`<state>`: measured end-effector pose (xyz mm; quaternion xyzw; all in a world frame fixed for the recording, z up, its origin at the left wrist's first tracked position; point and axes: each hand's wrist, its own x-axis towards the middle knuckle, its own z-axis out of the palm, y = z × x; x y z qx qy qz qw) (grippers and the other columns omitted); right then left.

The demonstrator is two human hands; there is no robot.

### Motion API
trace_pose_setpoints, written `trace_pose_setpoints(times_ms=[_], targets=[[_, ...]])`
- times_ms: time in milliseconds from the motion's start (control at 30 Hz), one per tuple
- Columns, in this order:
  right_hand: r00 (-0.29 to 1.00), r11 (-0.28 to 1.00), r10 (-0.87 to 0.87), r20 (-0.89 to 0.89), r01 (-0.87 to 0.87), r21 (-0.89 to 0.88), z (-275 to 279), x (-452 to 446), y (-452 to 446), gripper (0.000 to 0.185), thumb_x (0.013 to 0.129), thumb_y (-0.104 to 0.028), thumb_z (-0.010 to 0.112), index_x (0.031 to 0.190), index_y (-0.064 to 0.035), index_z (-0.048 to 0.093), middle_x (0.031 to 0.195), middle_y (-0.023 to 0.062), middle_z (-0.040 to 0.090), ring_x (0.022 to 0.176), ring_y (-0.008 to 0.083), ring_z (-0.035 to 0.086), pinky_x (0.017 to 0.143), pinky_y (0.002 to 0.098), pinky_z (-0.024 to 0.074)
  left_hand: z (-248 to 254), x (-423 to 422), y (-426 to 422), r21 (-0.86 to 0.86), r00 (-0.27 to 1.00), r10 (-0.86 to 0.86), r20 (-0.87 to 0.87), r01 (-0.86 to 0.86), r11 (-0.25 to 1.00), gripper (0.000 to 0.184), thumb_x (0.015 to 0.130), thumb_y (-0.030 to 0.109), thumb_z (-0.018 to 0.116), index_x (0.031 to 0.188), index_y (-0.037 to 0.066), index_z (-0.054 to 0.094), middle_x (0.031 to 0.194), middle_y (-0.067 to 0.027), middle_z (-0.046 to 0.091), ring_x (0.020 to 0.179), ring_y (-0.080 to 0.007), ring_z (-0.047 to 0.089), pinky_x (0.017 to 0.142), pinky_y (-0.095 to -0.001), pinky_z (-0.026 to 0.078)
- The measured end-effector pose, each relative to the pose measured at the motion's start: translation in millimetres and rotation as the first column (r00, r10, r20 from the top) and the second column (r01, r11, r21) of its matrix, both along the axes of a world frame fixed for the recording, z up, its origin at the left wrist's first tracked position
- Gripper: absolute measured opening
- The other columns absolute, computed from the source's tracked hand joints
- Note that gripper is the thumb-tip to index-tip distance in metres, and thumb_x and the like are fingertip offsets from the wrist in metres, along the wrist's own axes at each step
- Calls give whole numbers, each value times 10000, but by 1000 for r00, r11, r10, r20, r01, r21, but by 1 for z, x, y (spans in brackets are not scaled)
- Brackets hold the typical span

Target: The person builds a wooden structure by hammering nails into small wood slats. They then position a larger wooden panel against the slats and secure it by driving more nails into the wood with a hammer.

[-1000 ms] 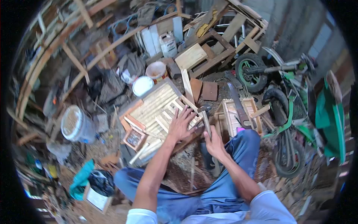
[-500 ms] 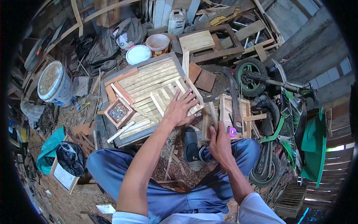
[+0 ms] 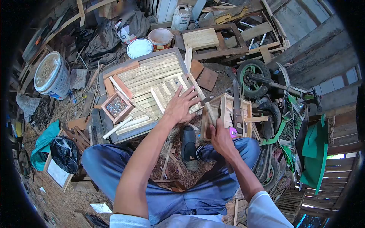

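Note:
My left hand (image 3: 181,106) lies with fingers spread across a small slatted wood panel (image 3: 160,98), pressing on its right part. That panel rests tilted on a larger slatted wooden work surface (image 3: 146,74). In my right hand (image 3: 222,140) is a hammer (image 3: 210,113), gripped around its wooden handle. The hammer's dark head is right by the panel's right edge strip; whether it touches, I cannot tell. A wooden box (image 3: 122,115) of small metal pieces, perhaps nails, stands at the work surface's left side.
By my right knee are an open wooden box frame (image 3: 247,110), a handsaw (image 3: 238,110) and a pink tape measure (image 3: 232,132). A green-trimmed motorcycle (image 3: 283,125) lies farther right. Buckets (image 3: 140,48) stand behind the work surface. Wood scraps and shavings cover the floor.
The hammer head has come closer to the panel's right edge. My left hand keeps its place on the panel. The whole view has shifted slightly.

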<state>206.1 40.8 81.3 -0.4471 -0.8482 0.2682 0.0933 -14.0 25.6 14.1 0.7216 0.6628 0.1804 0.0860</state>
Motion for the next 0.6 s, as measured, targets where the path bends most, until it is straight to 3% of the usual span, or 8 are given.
trace_pose_setpoints(times_ms=[200, 267, 333, 433, 533, 600], targets=[[990, 992, -123, -69, 123, -1, 31, -16, -11, 209, 997, -192, 497, 1041, -6, 413, 685, 372, 549, 717, 582, 544, 606, 621, 380, -11, -1, 1, 81, 1000, -21, 16, 20, 996, 616, 817, 479, 654, 1329, 147, 576, 1459, -73, 466, 1457, -240, 276, 1221, -518, 134], [1000, 1000, -25, -13, 25, 17, -9, -1, -4, 214, 1001, -204, 493, 1048, -12, 413, 687, 367, 553, 720, 581, 548, 615, 618, 384, -9, -2, 2, 72, 1000, -20, 0, 20, 997, 616, 818, 476, 654, 1331, 145, 574, 1456, -73, 468, 1457, -241, 275, 1221, -517, 132], [1000, 999, 17, 23, -18, 44, -10, -2, -1, 221, 1006, -214, 482, 1054, -8, 420, 695, 354, 569, 724, 574, 557, 641, 625, 396, -8, -2, 3, 51, 1000, -26, -16, 27, 998, 614, 820, 469, 654, 1335, 145, 568, 1454, -74, 468, 1456, -243, 276, 1222, -515, 128], [996, 993, -85, 3, 85, -80, 23, -11, -4, 236, 1006, -215, 471, 1057, 13, 433, 718, 348, 589, 742, 578, 560, 663, 639, 404, -10, 0, 3, 92, 1000, -16, -1, 16, 996, 608, 819, 460, 659, 1333, 148, 570, 1451, -71, 468, 1453, -241, 279, 1222, -514, 128], [986, 987, -157, -58, 154, -53, 37, -19, -8, 242, 1009, -223, 465, 1054, 13, 441, 732, 343, 594, 761, 578, 561, 659, 634, 408, -8, -1, 2, 62, 1000, -17, 11, 17, 998, 609, 806, 441, 680, 1331, 152, 572, 1446, -65, 470, 1451, -238, 281, 1222, -512, 131], [999, 999, -51, 1, 51, 3, -8, -2, 3, 242, 1010, -235, 468, 1057, 1, 439, 735, 347, 587, 761, 575, 563, 638, 620, 404, -6, 1, 4, 28, 998, -14, -69, 16, 999, 625, 805, 447, 684, 1354, 180, 550, 1451, -32, 462, 1453, -225, 280, 1224, -503, 137]])
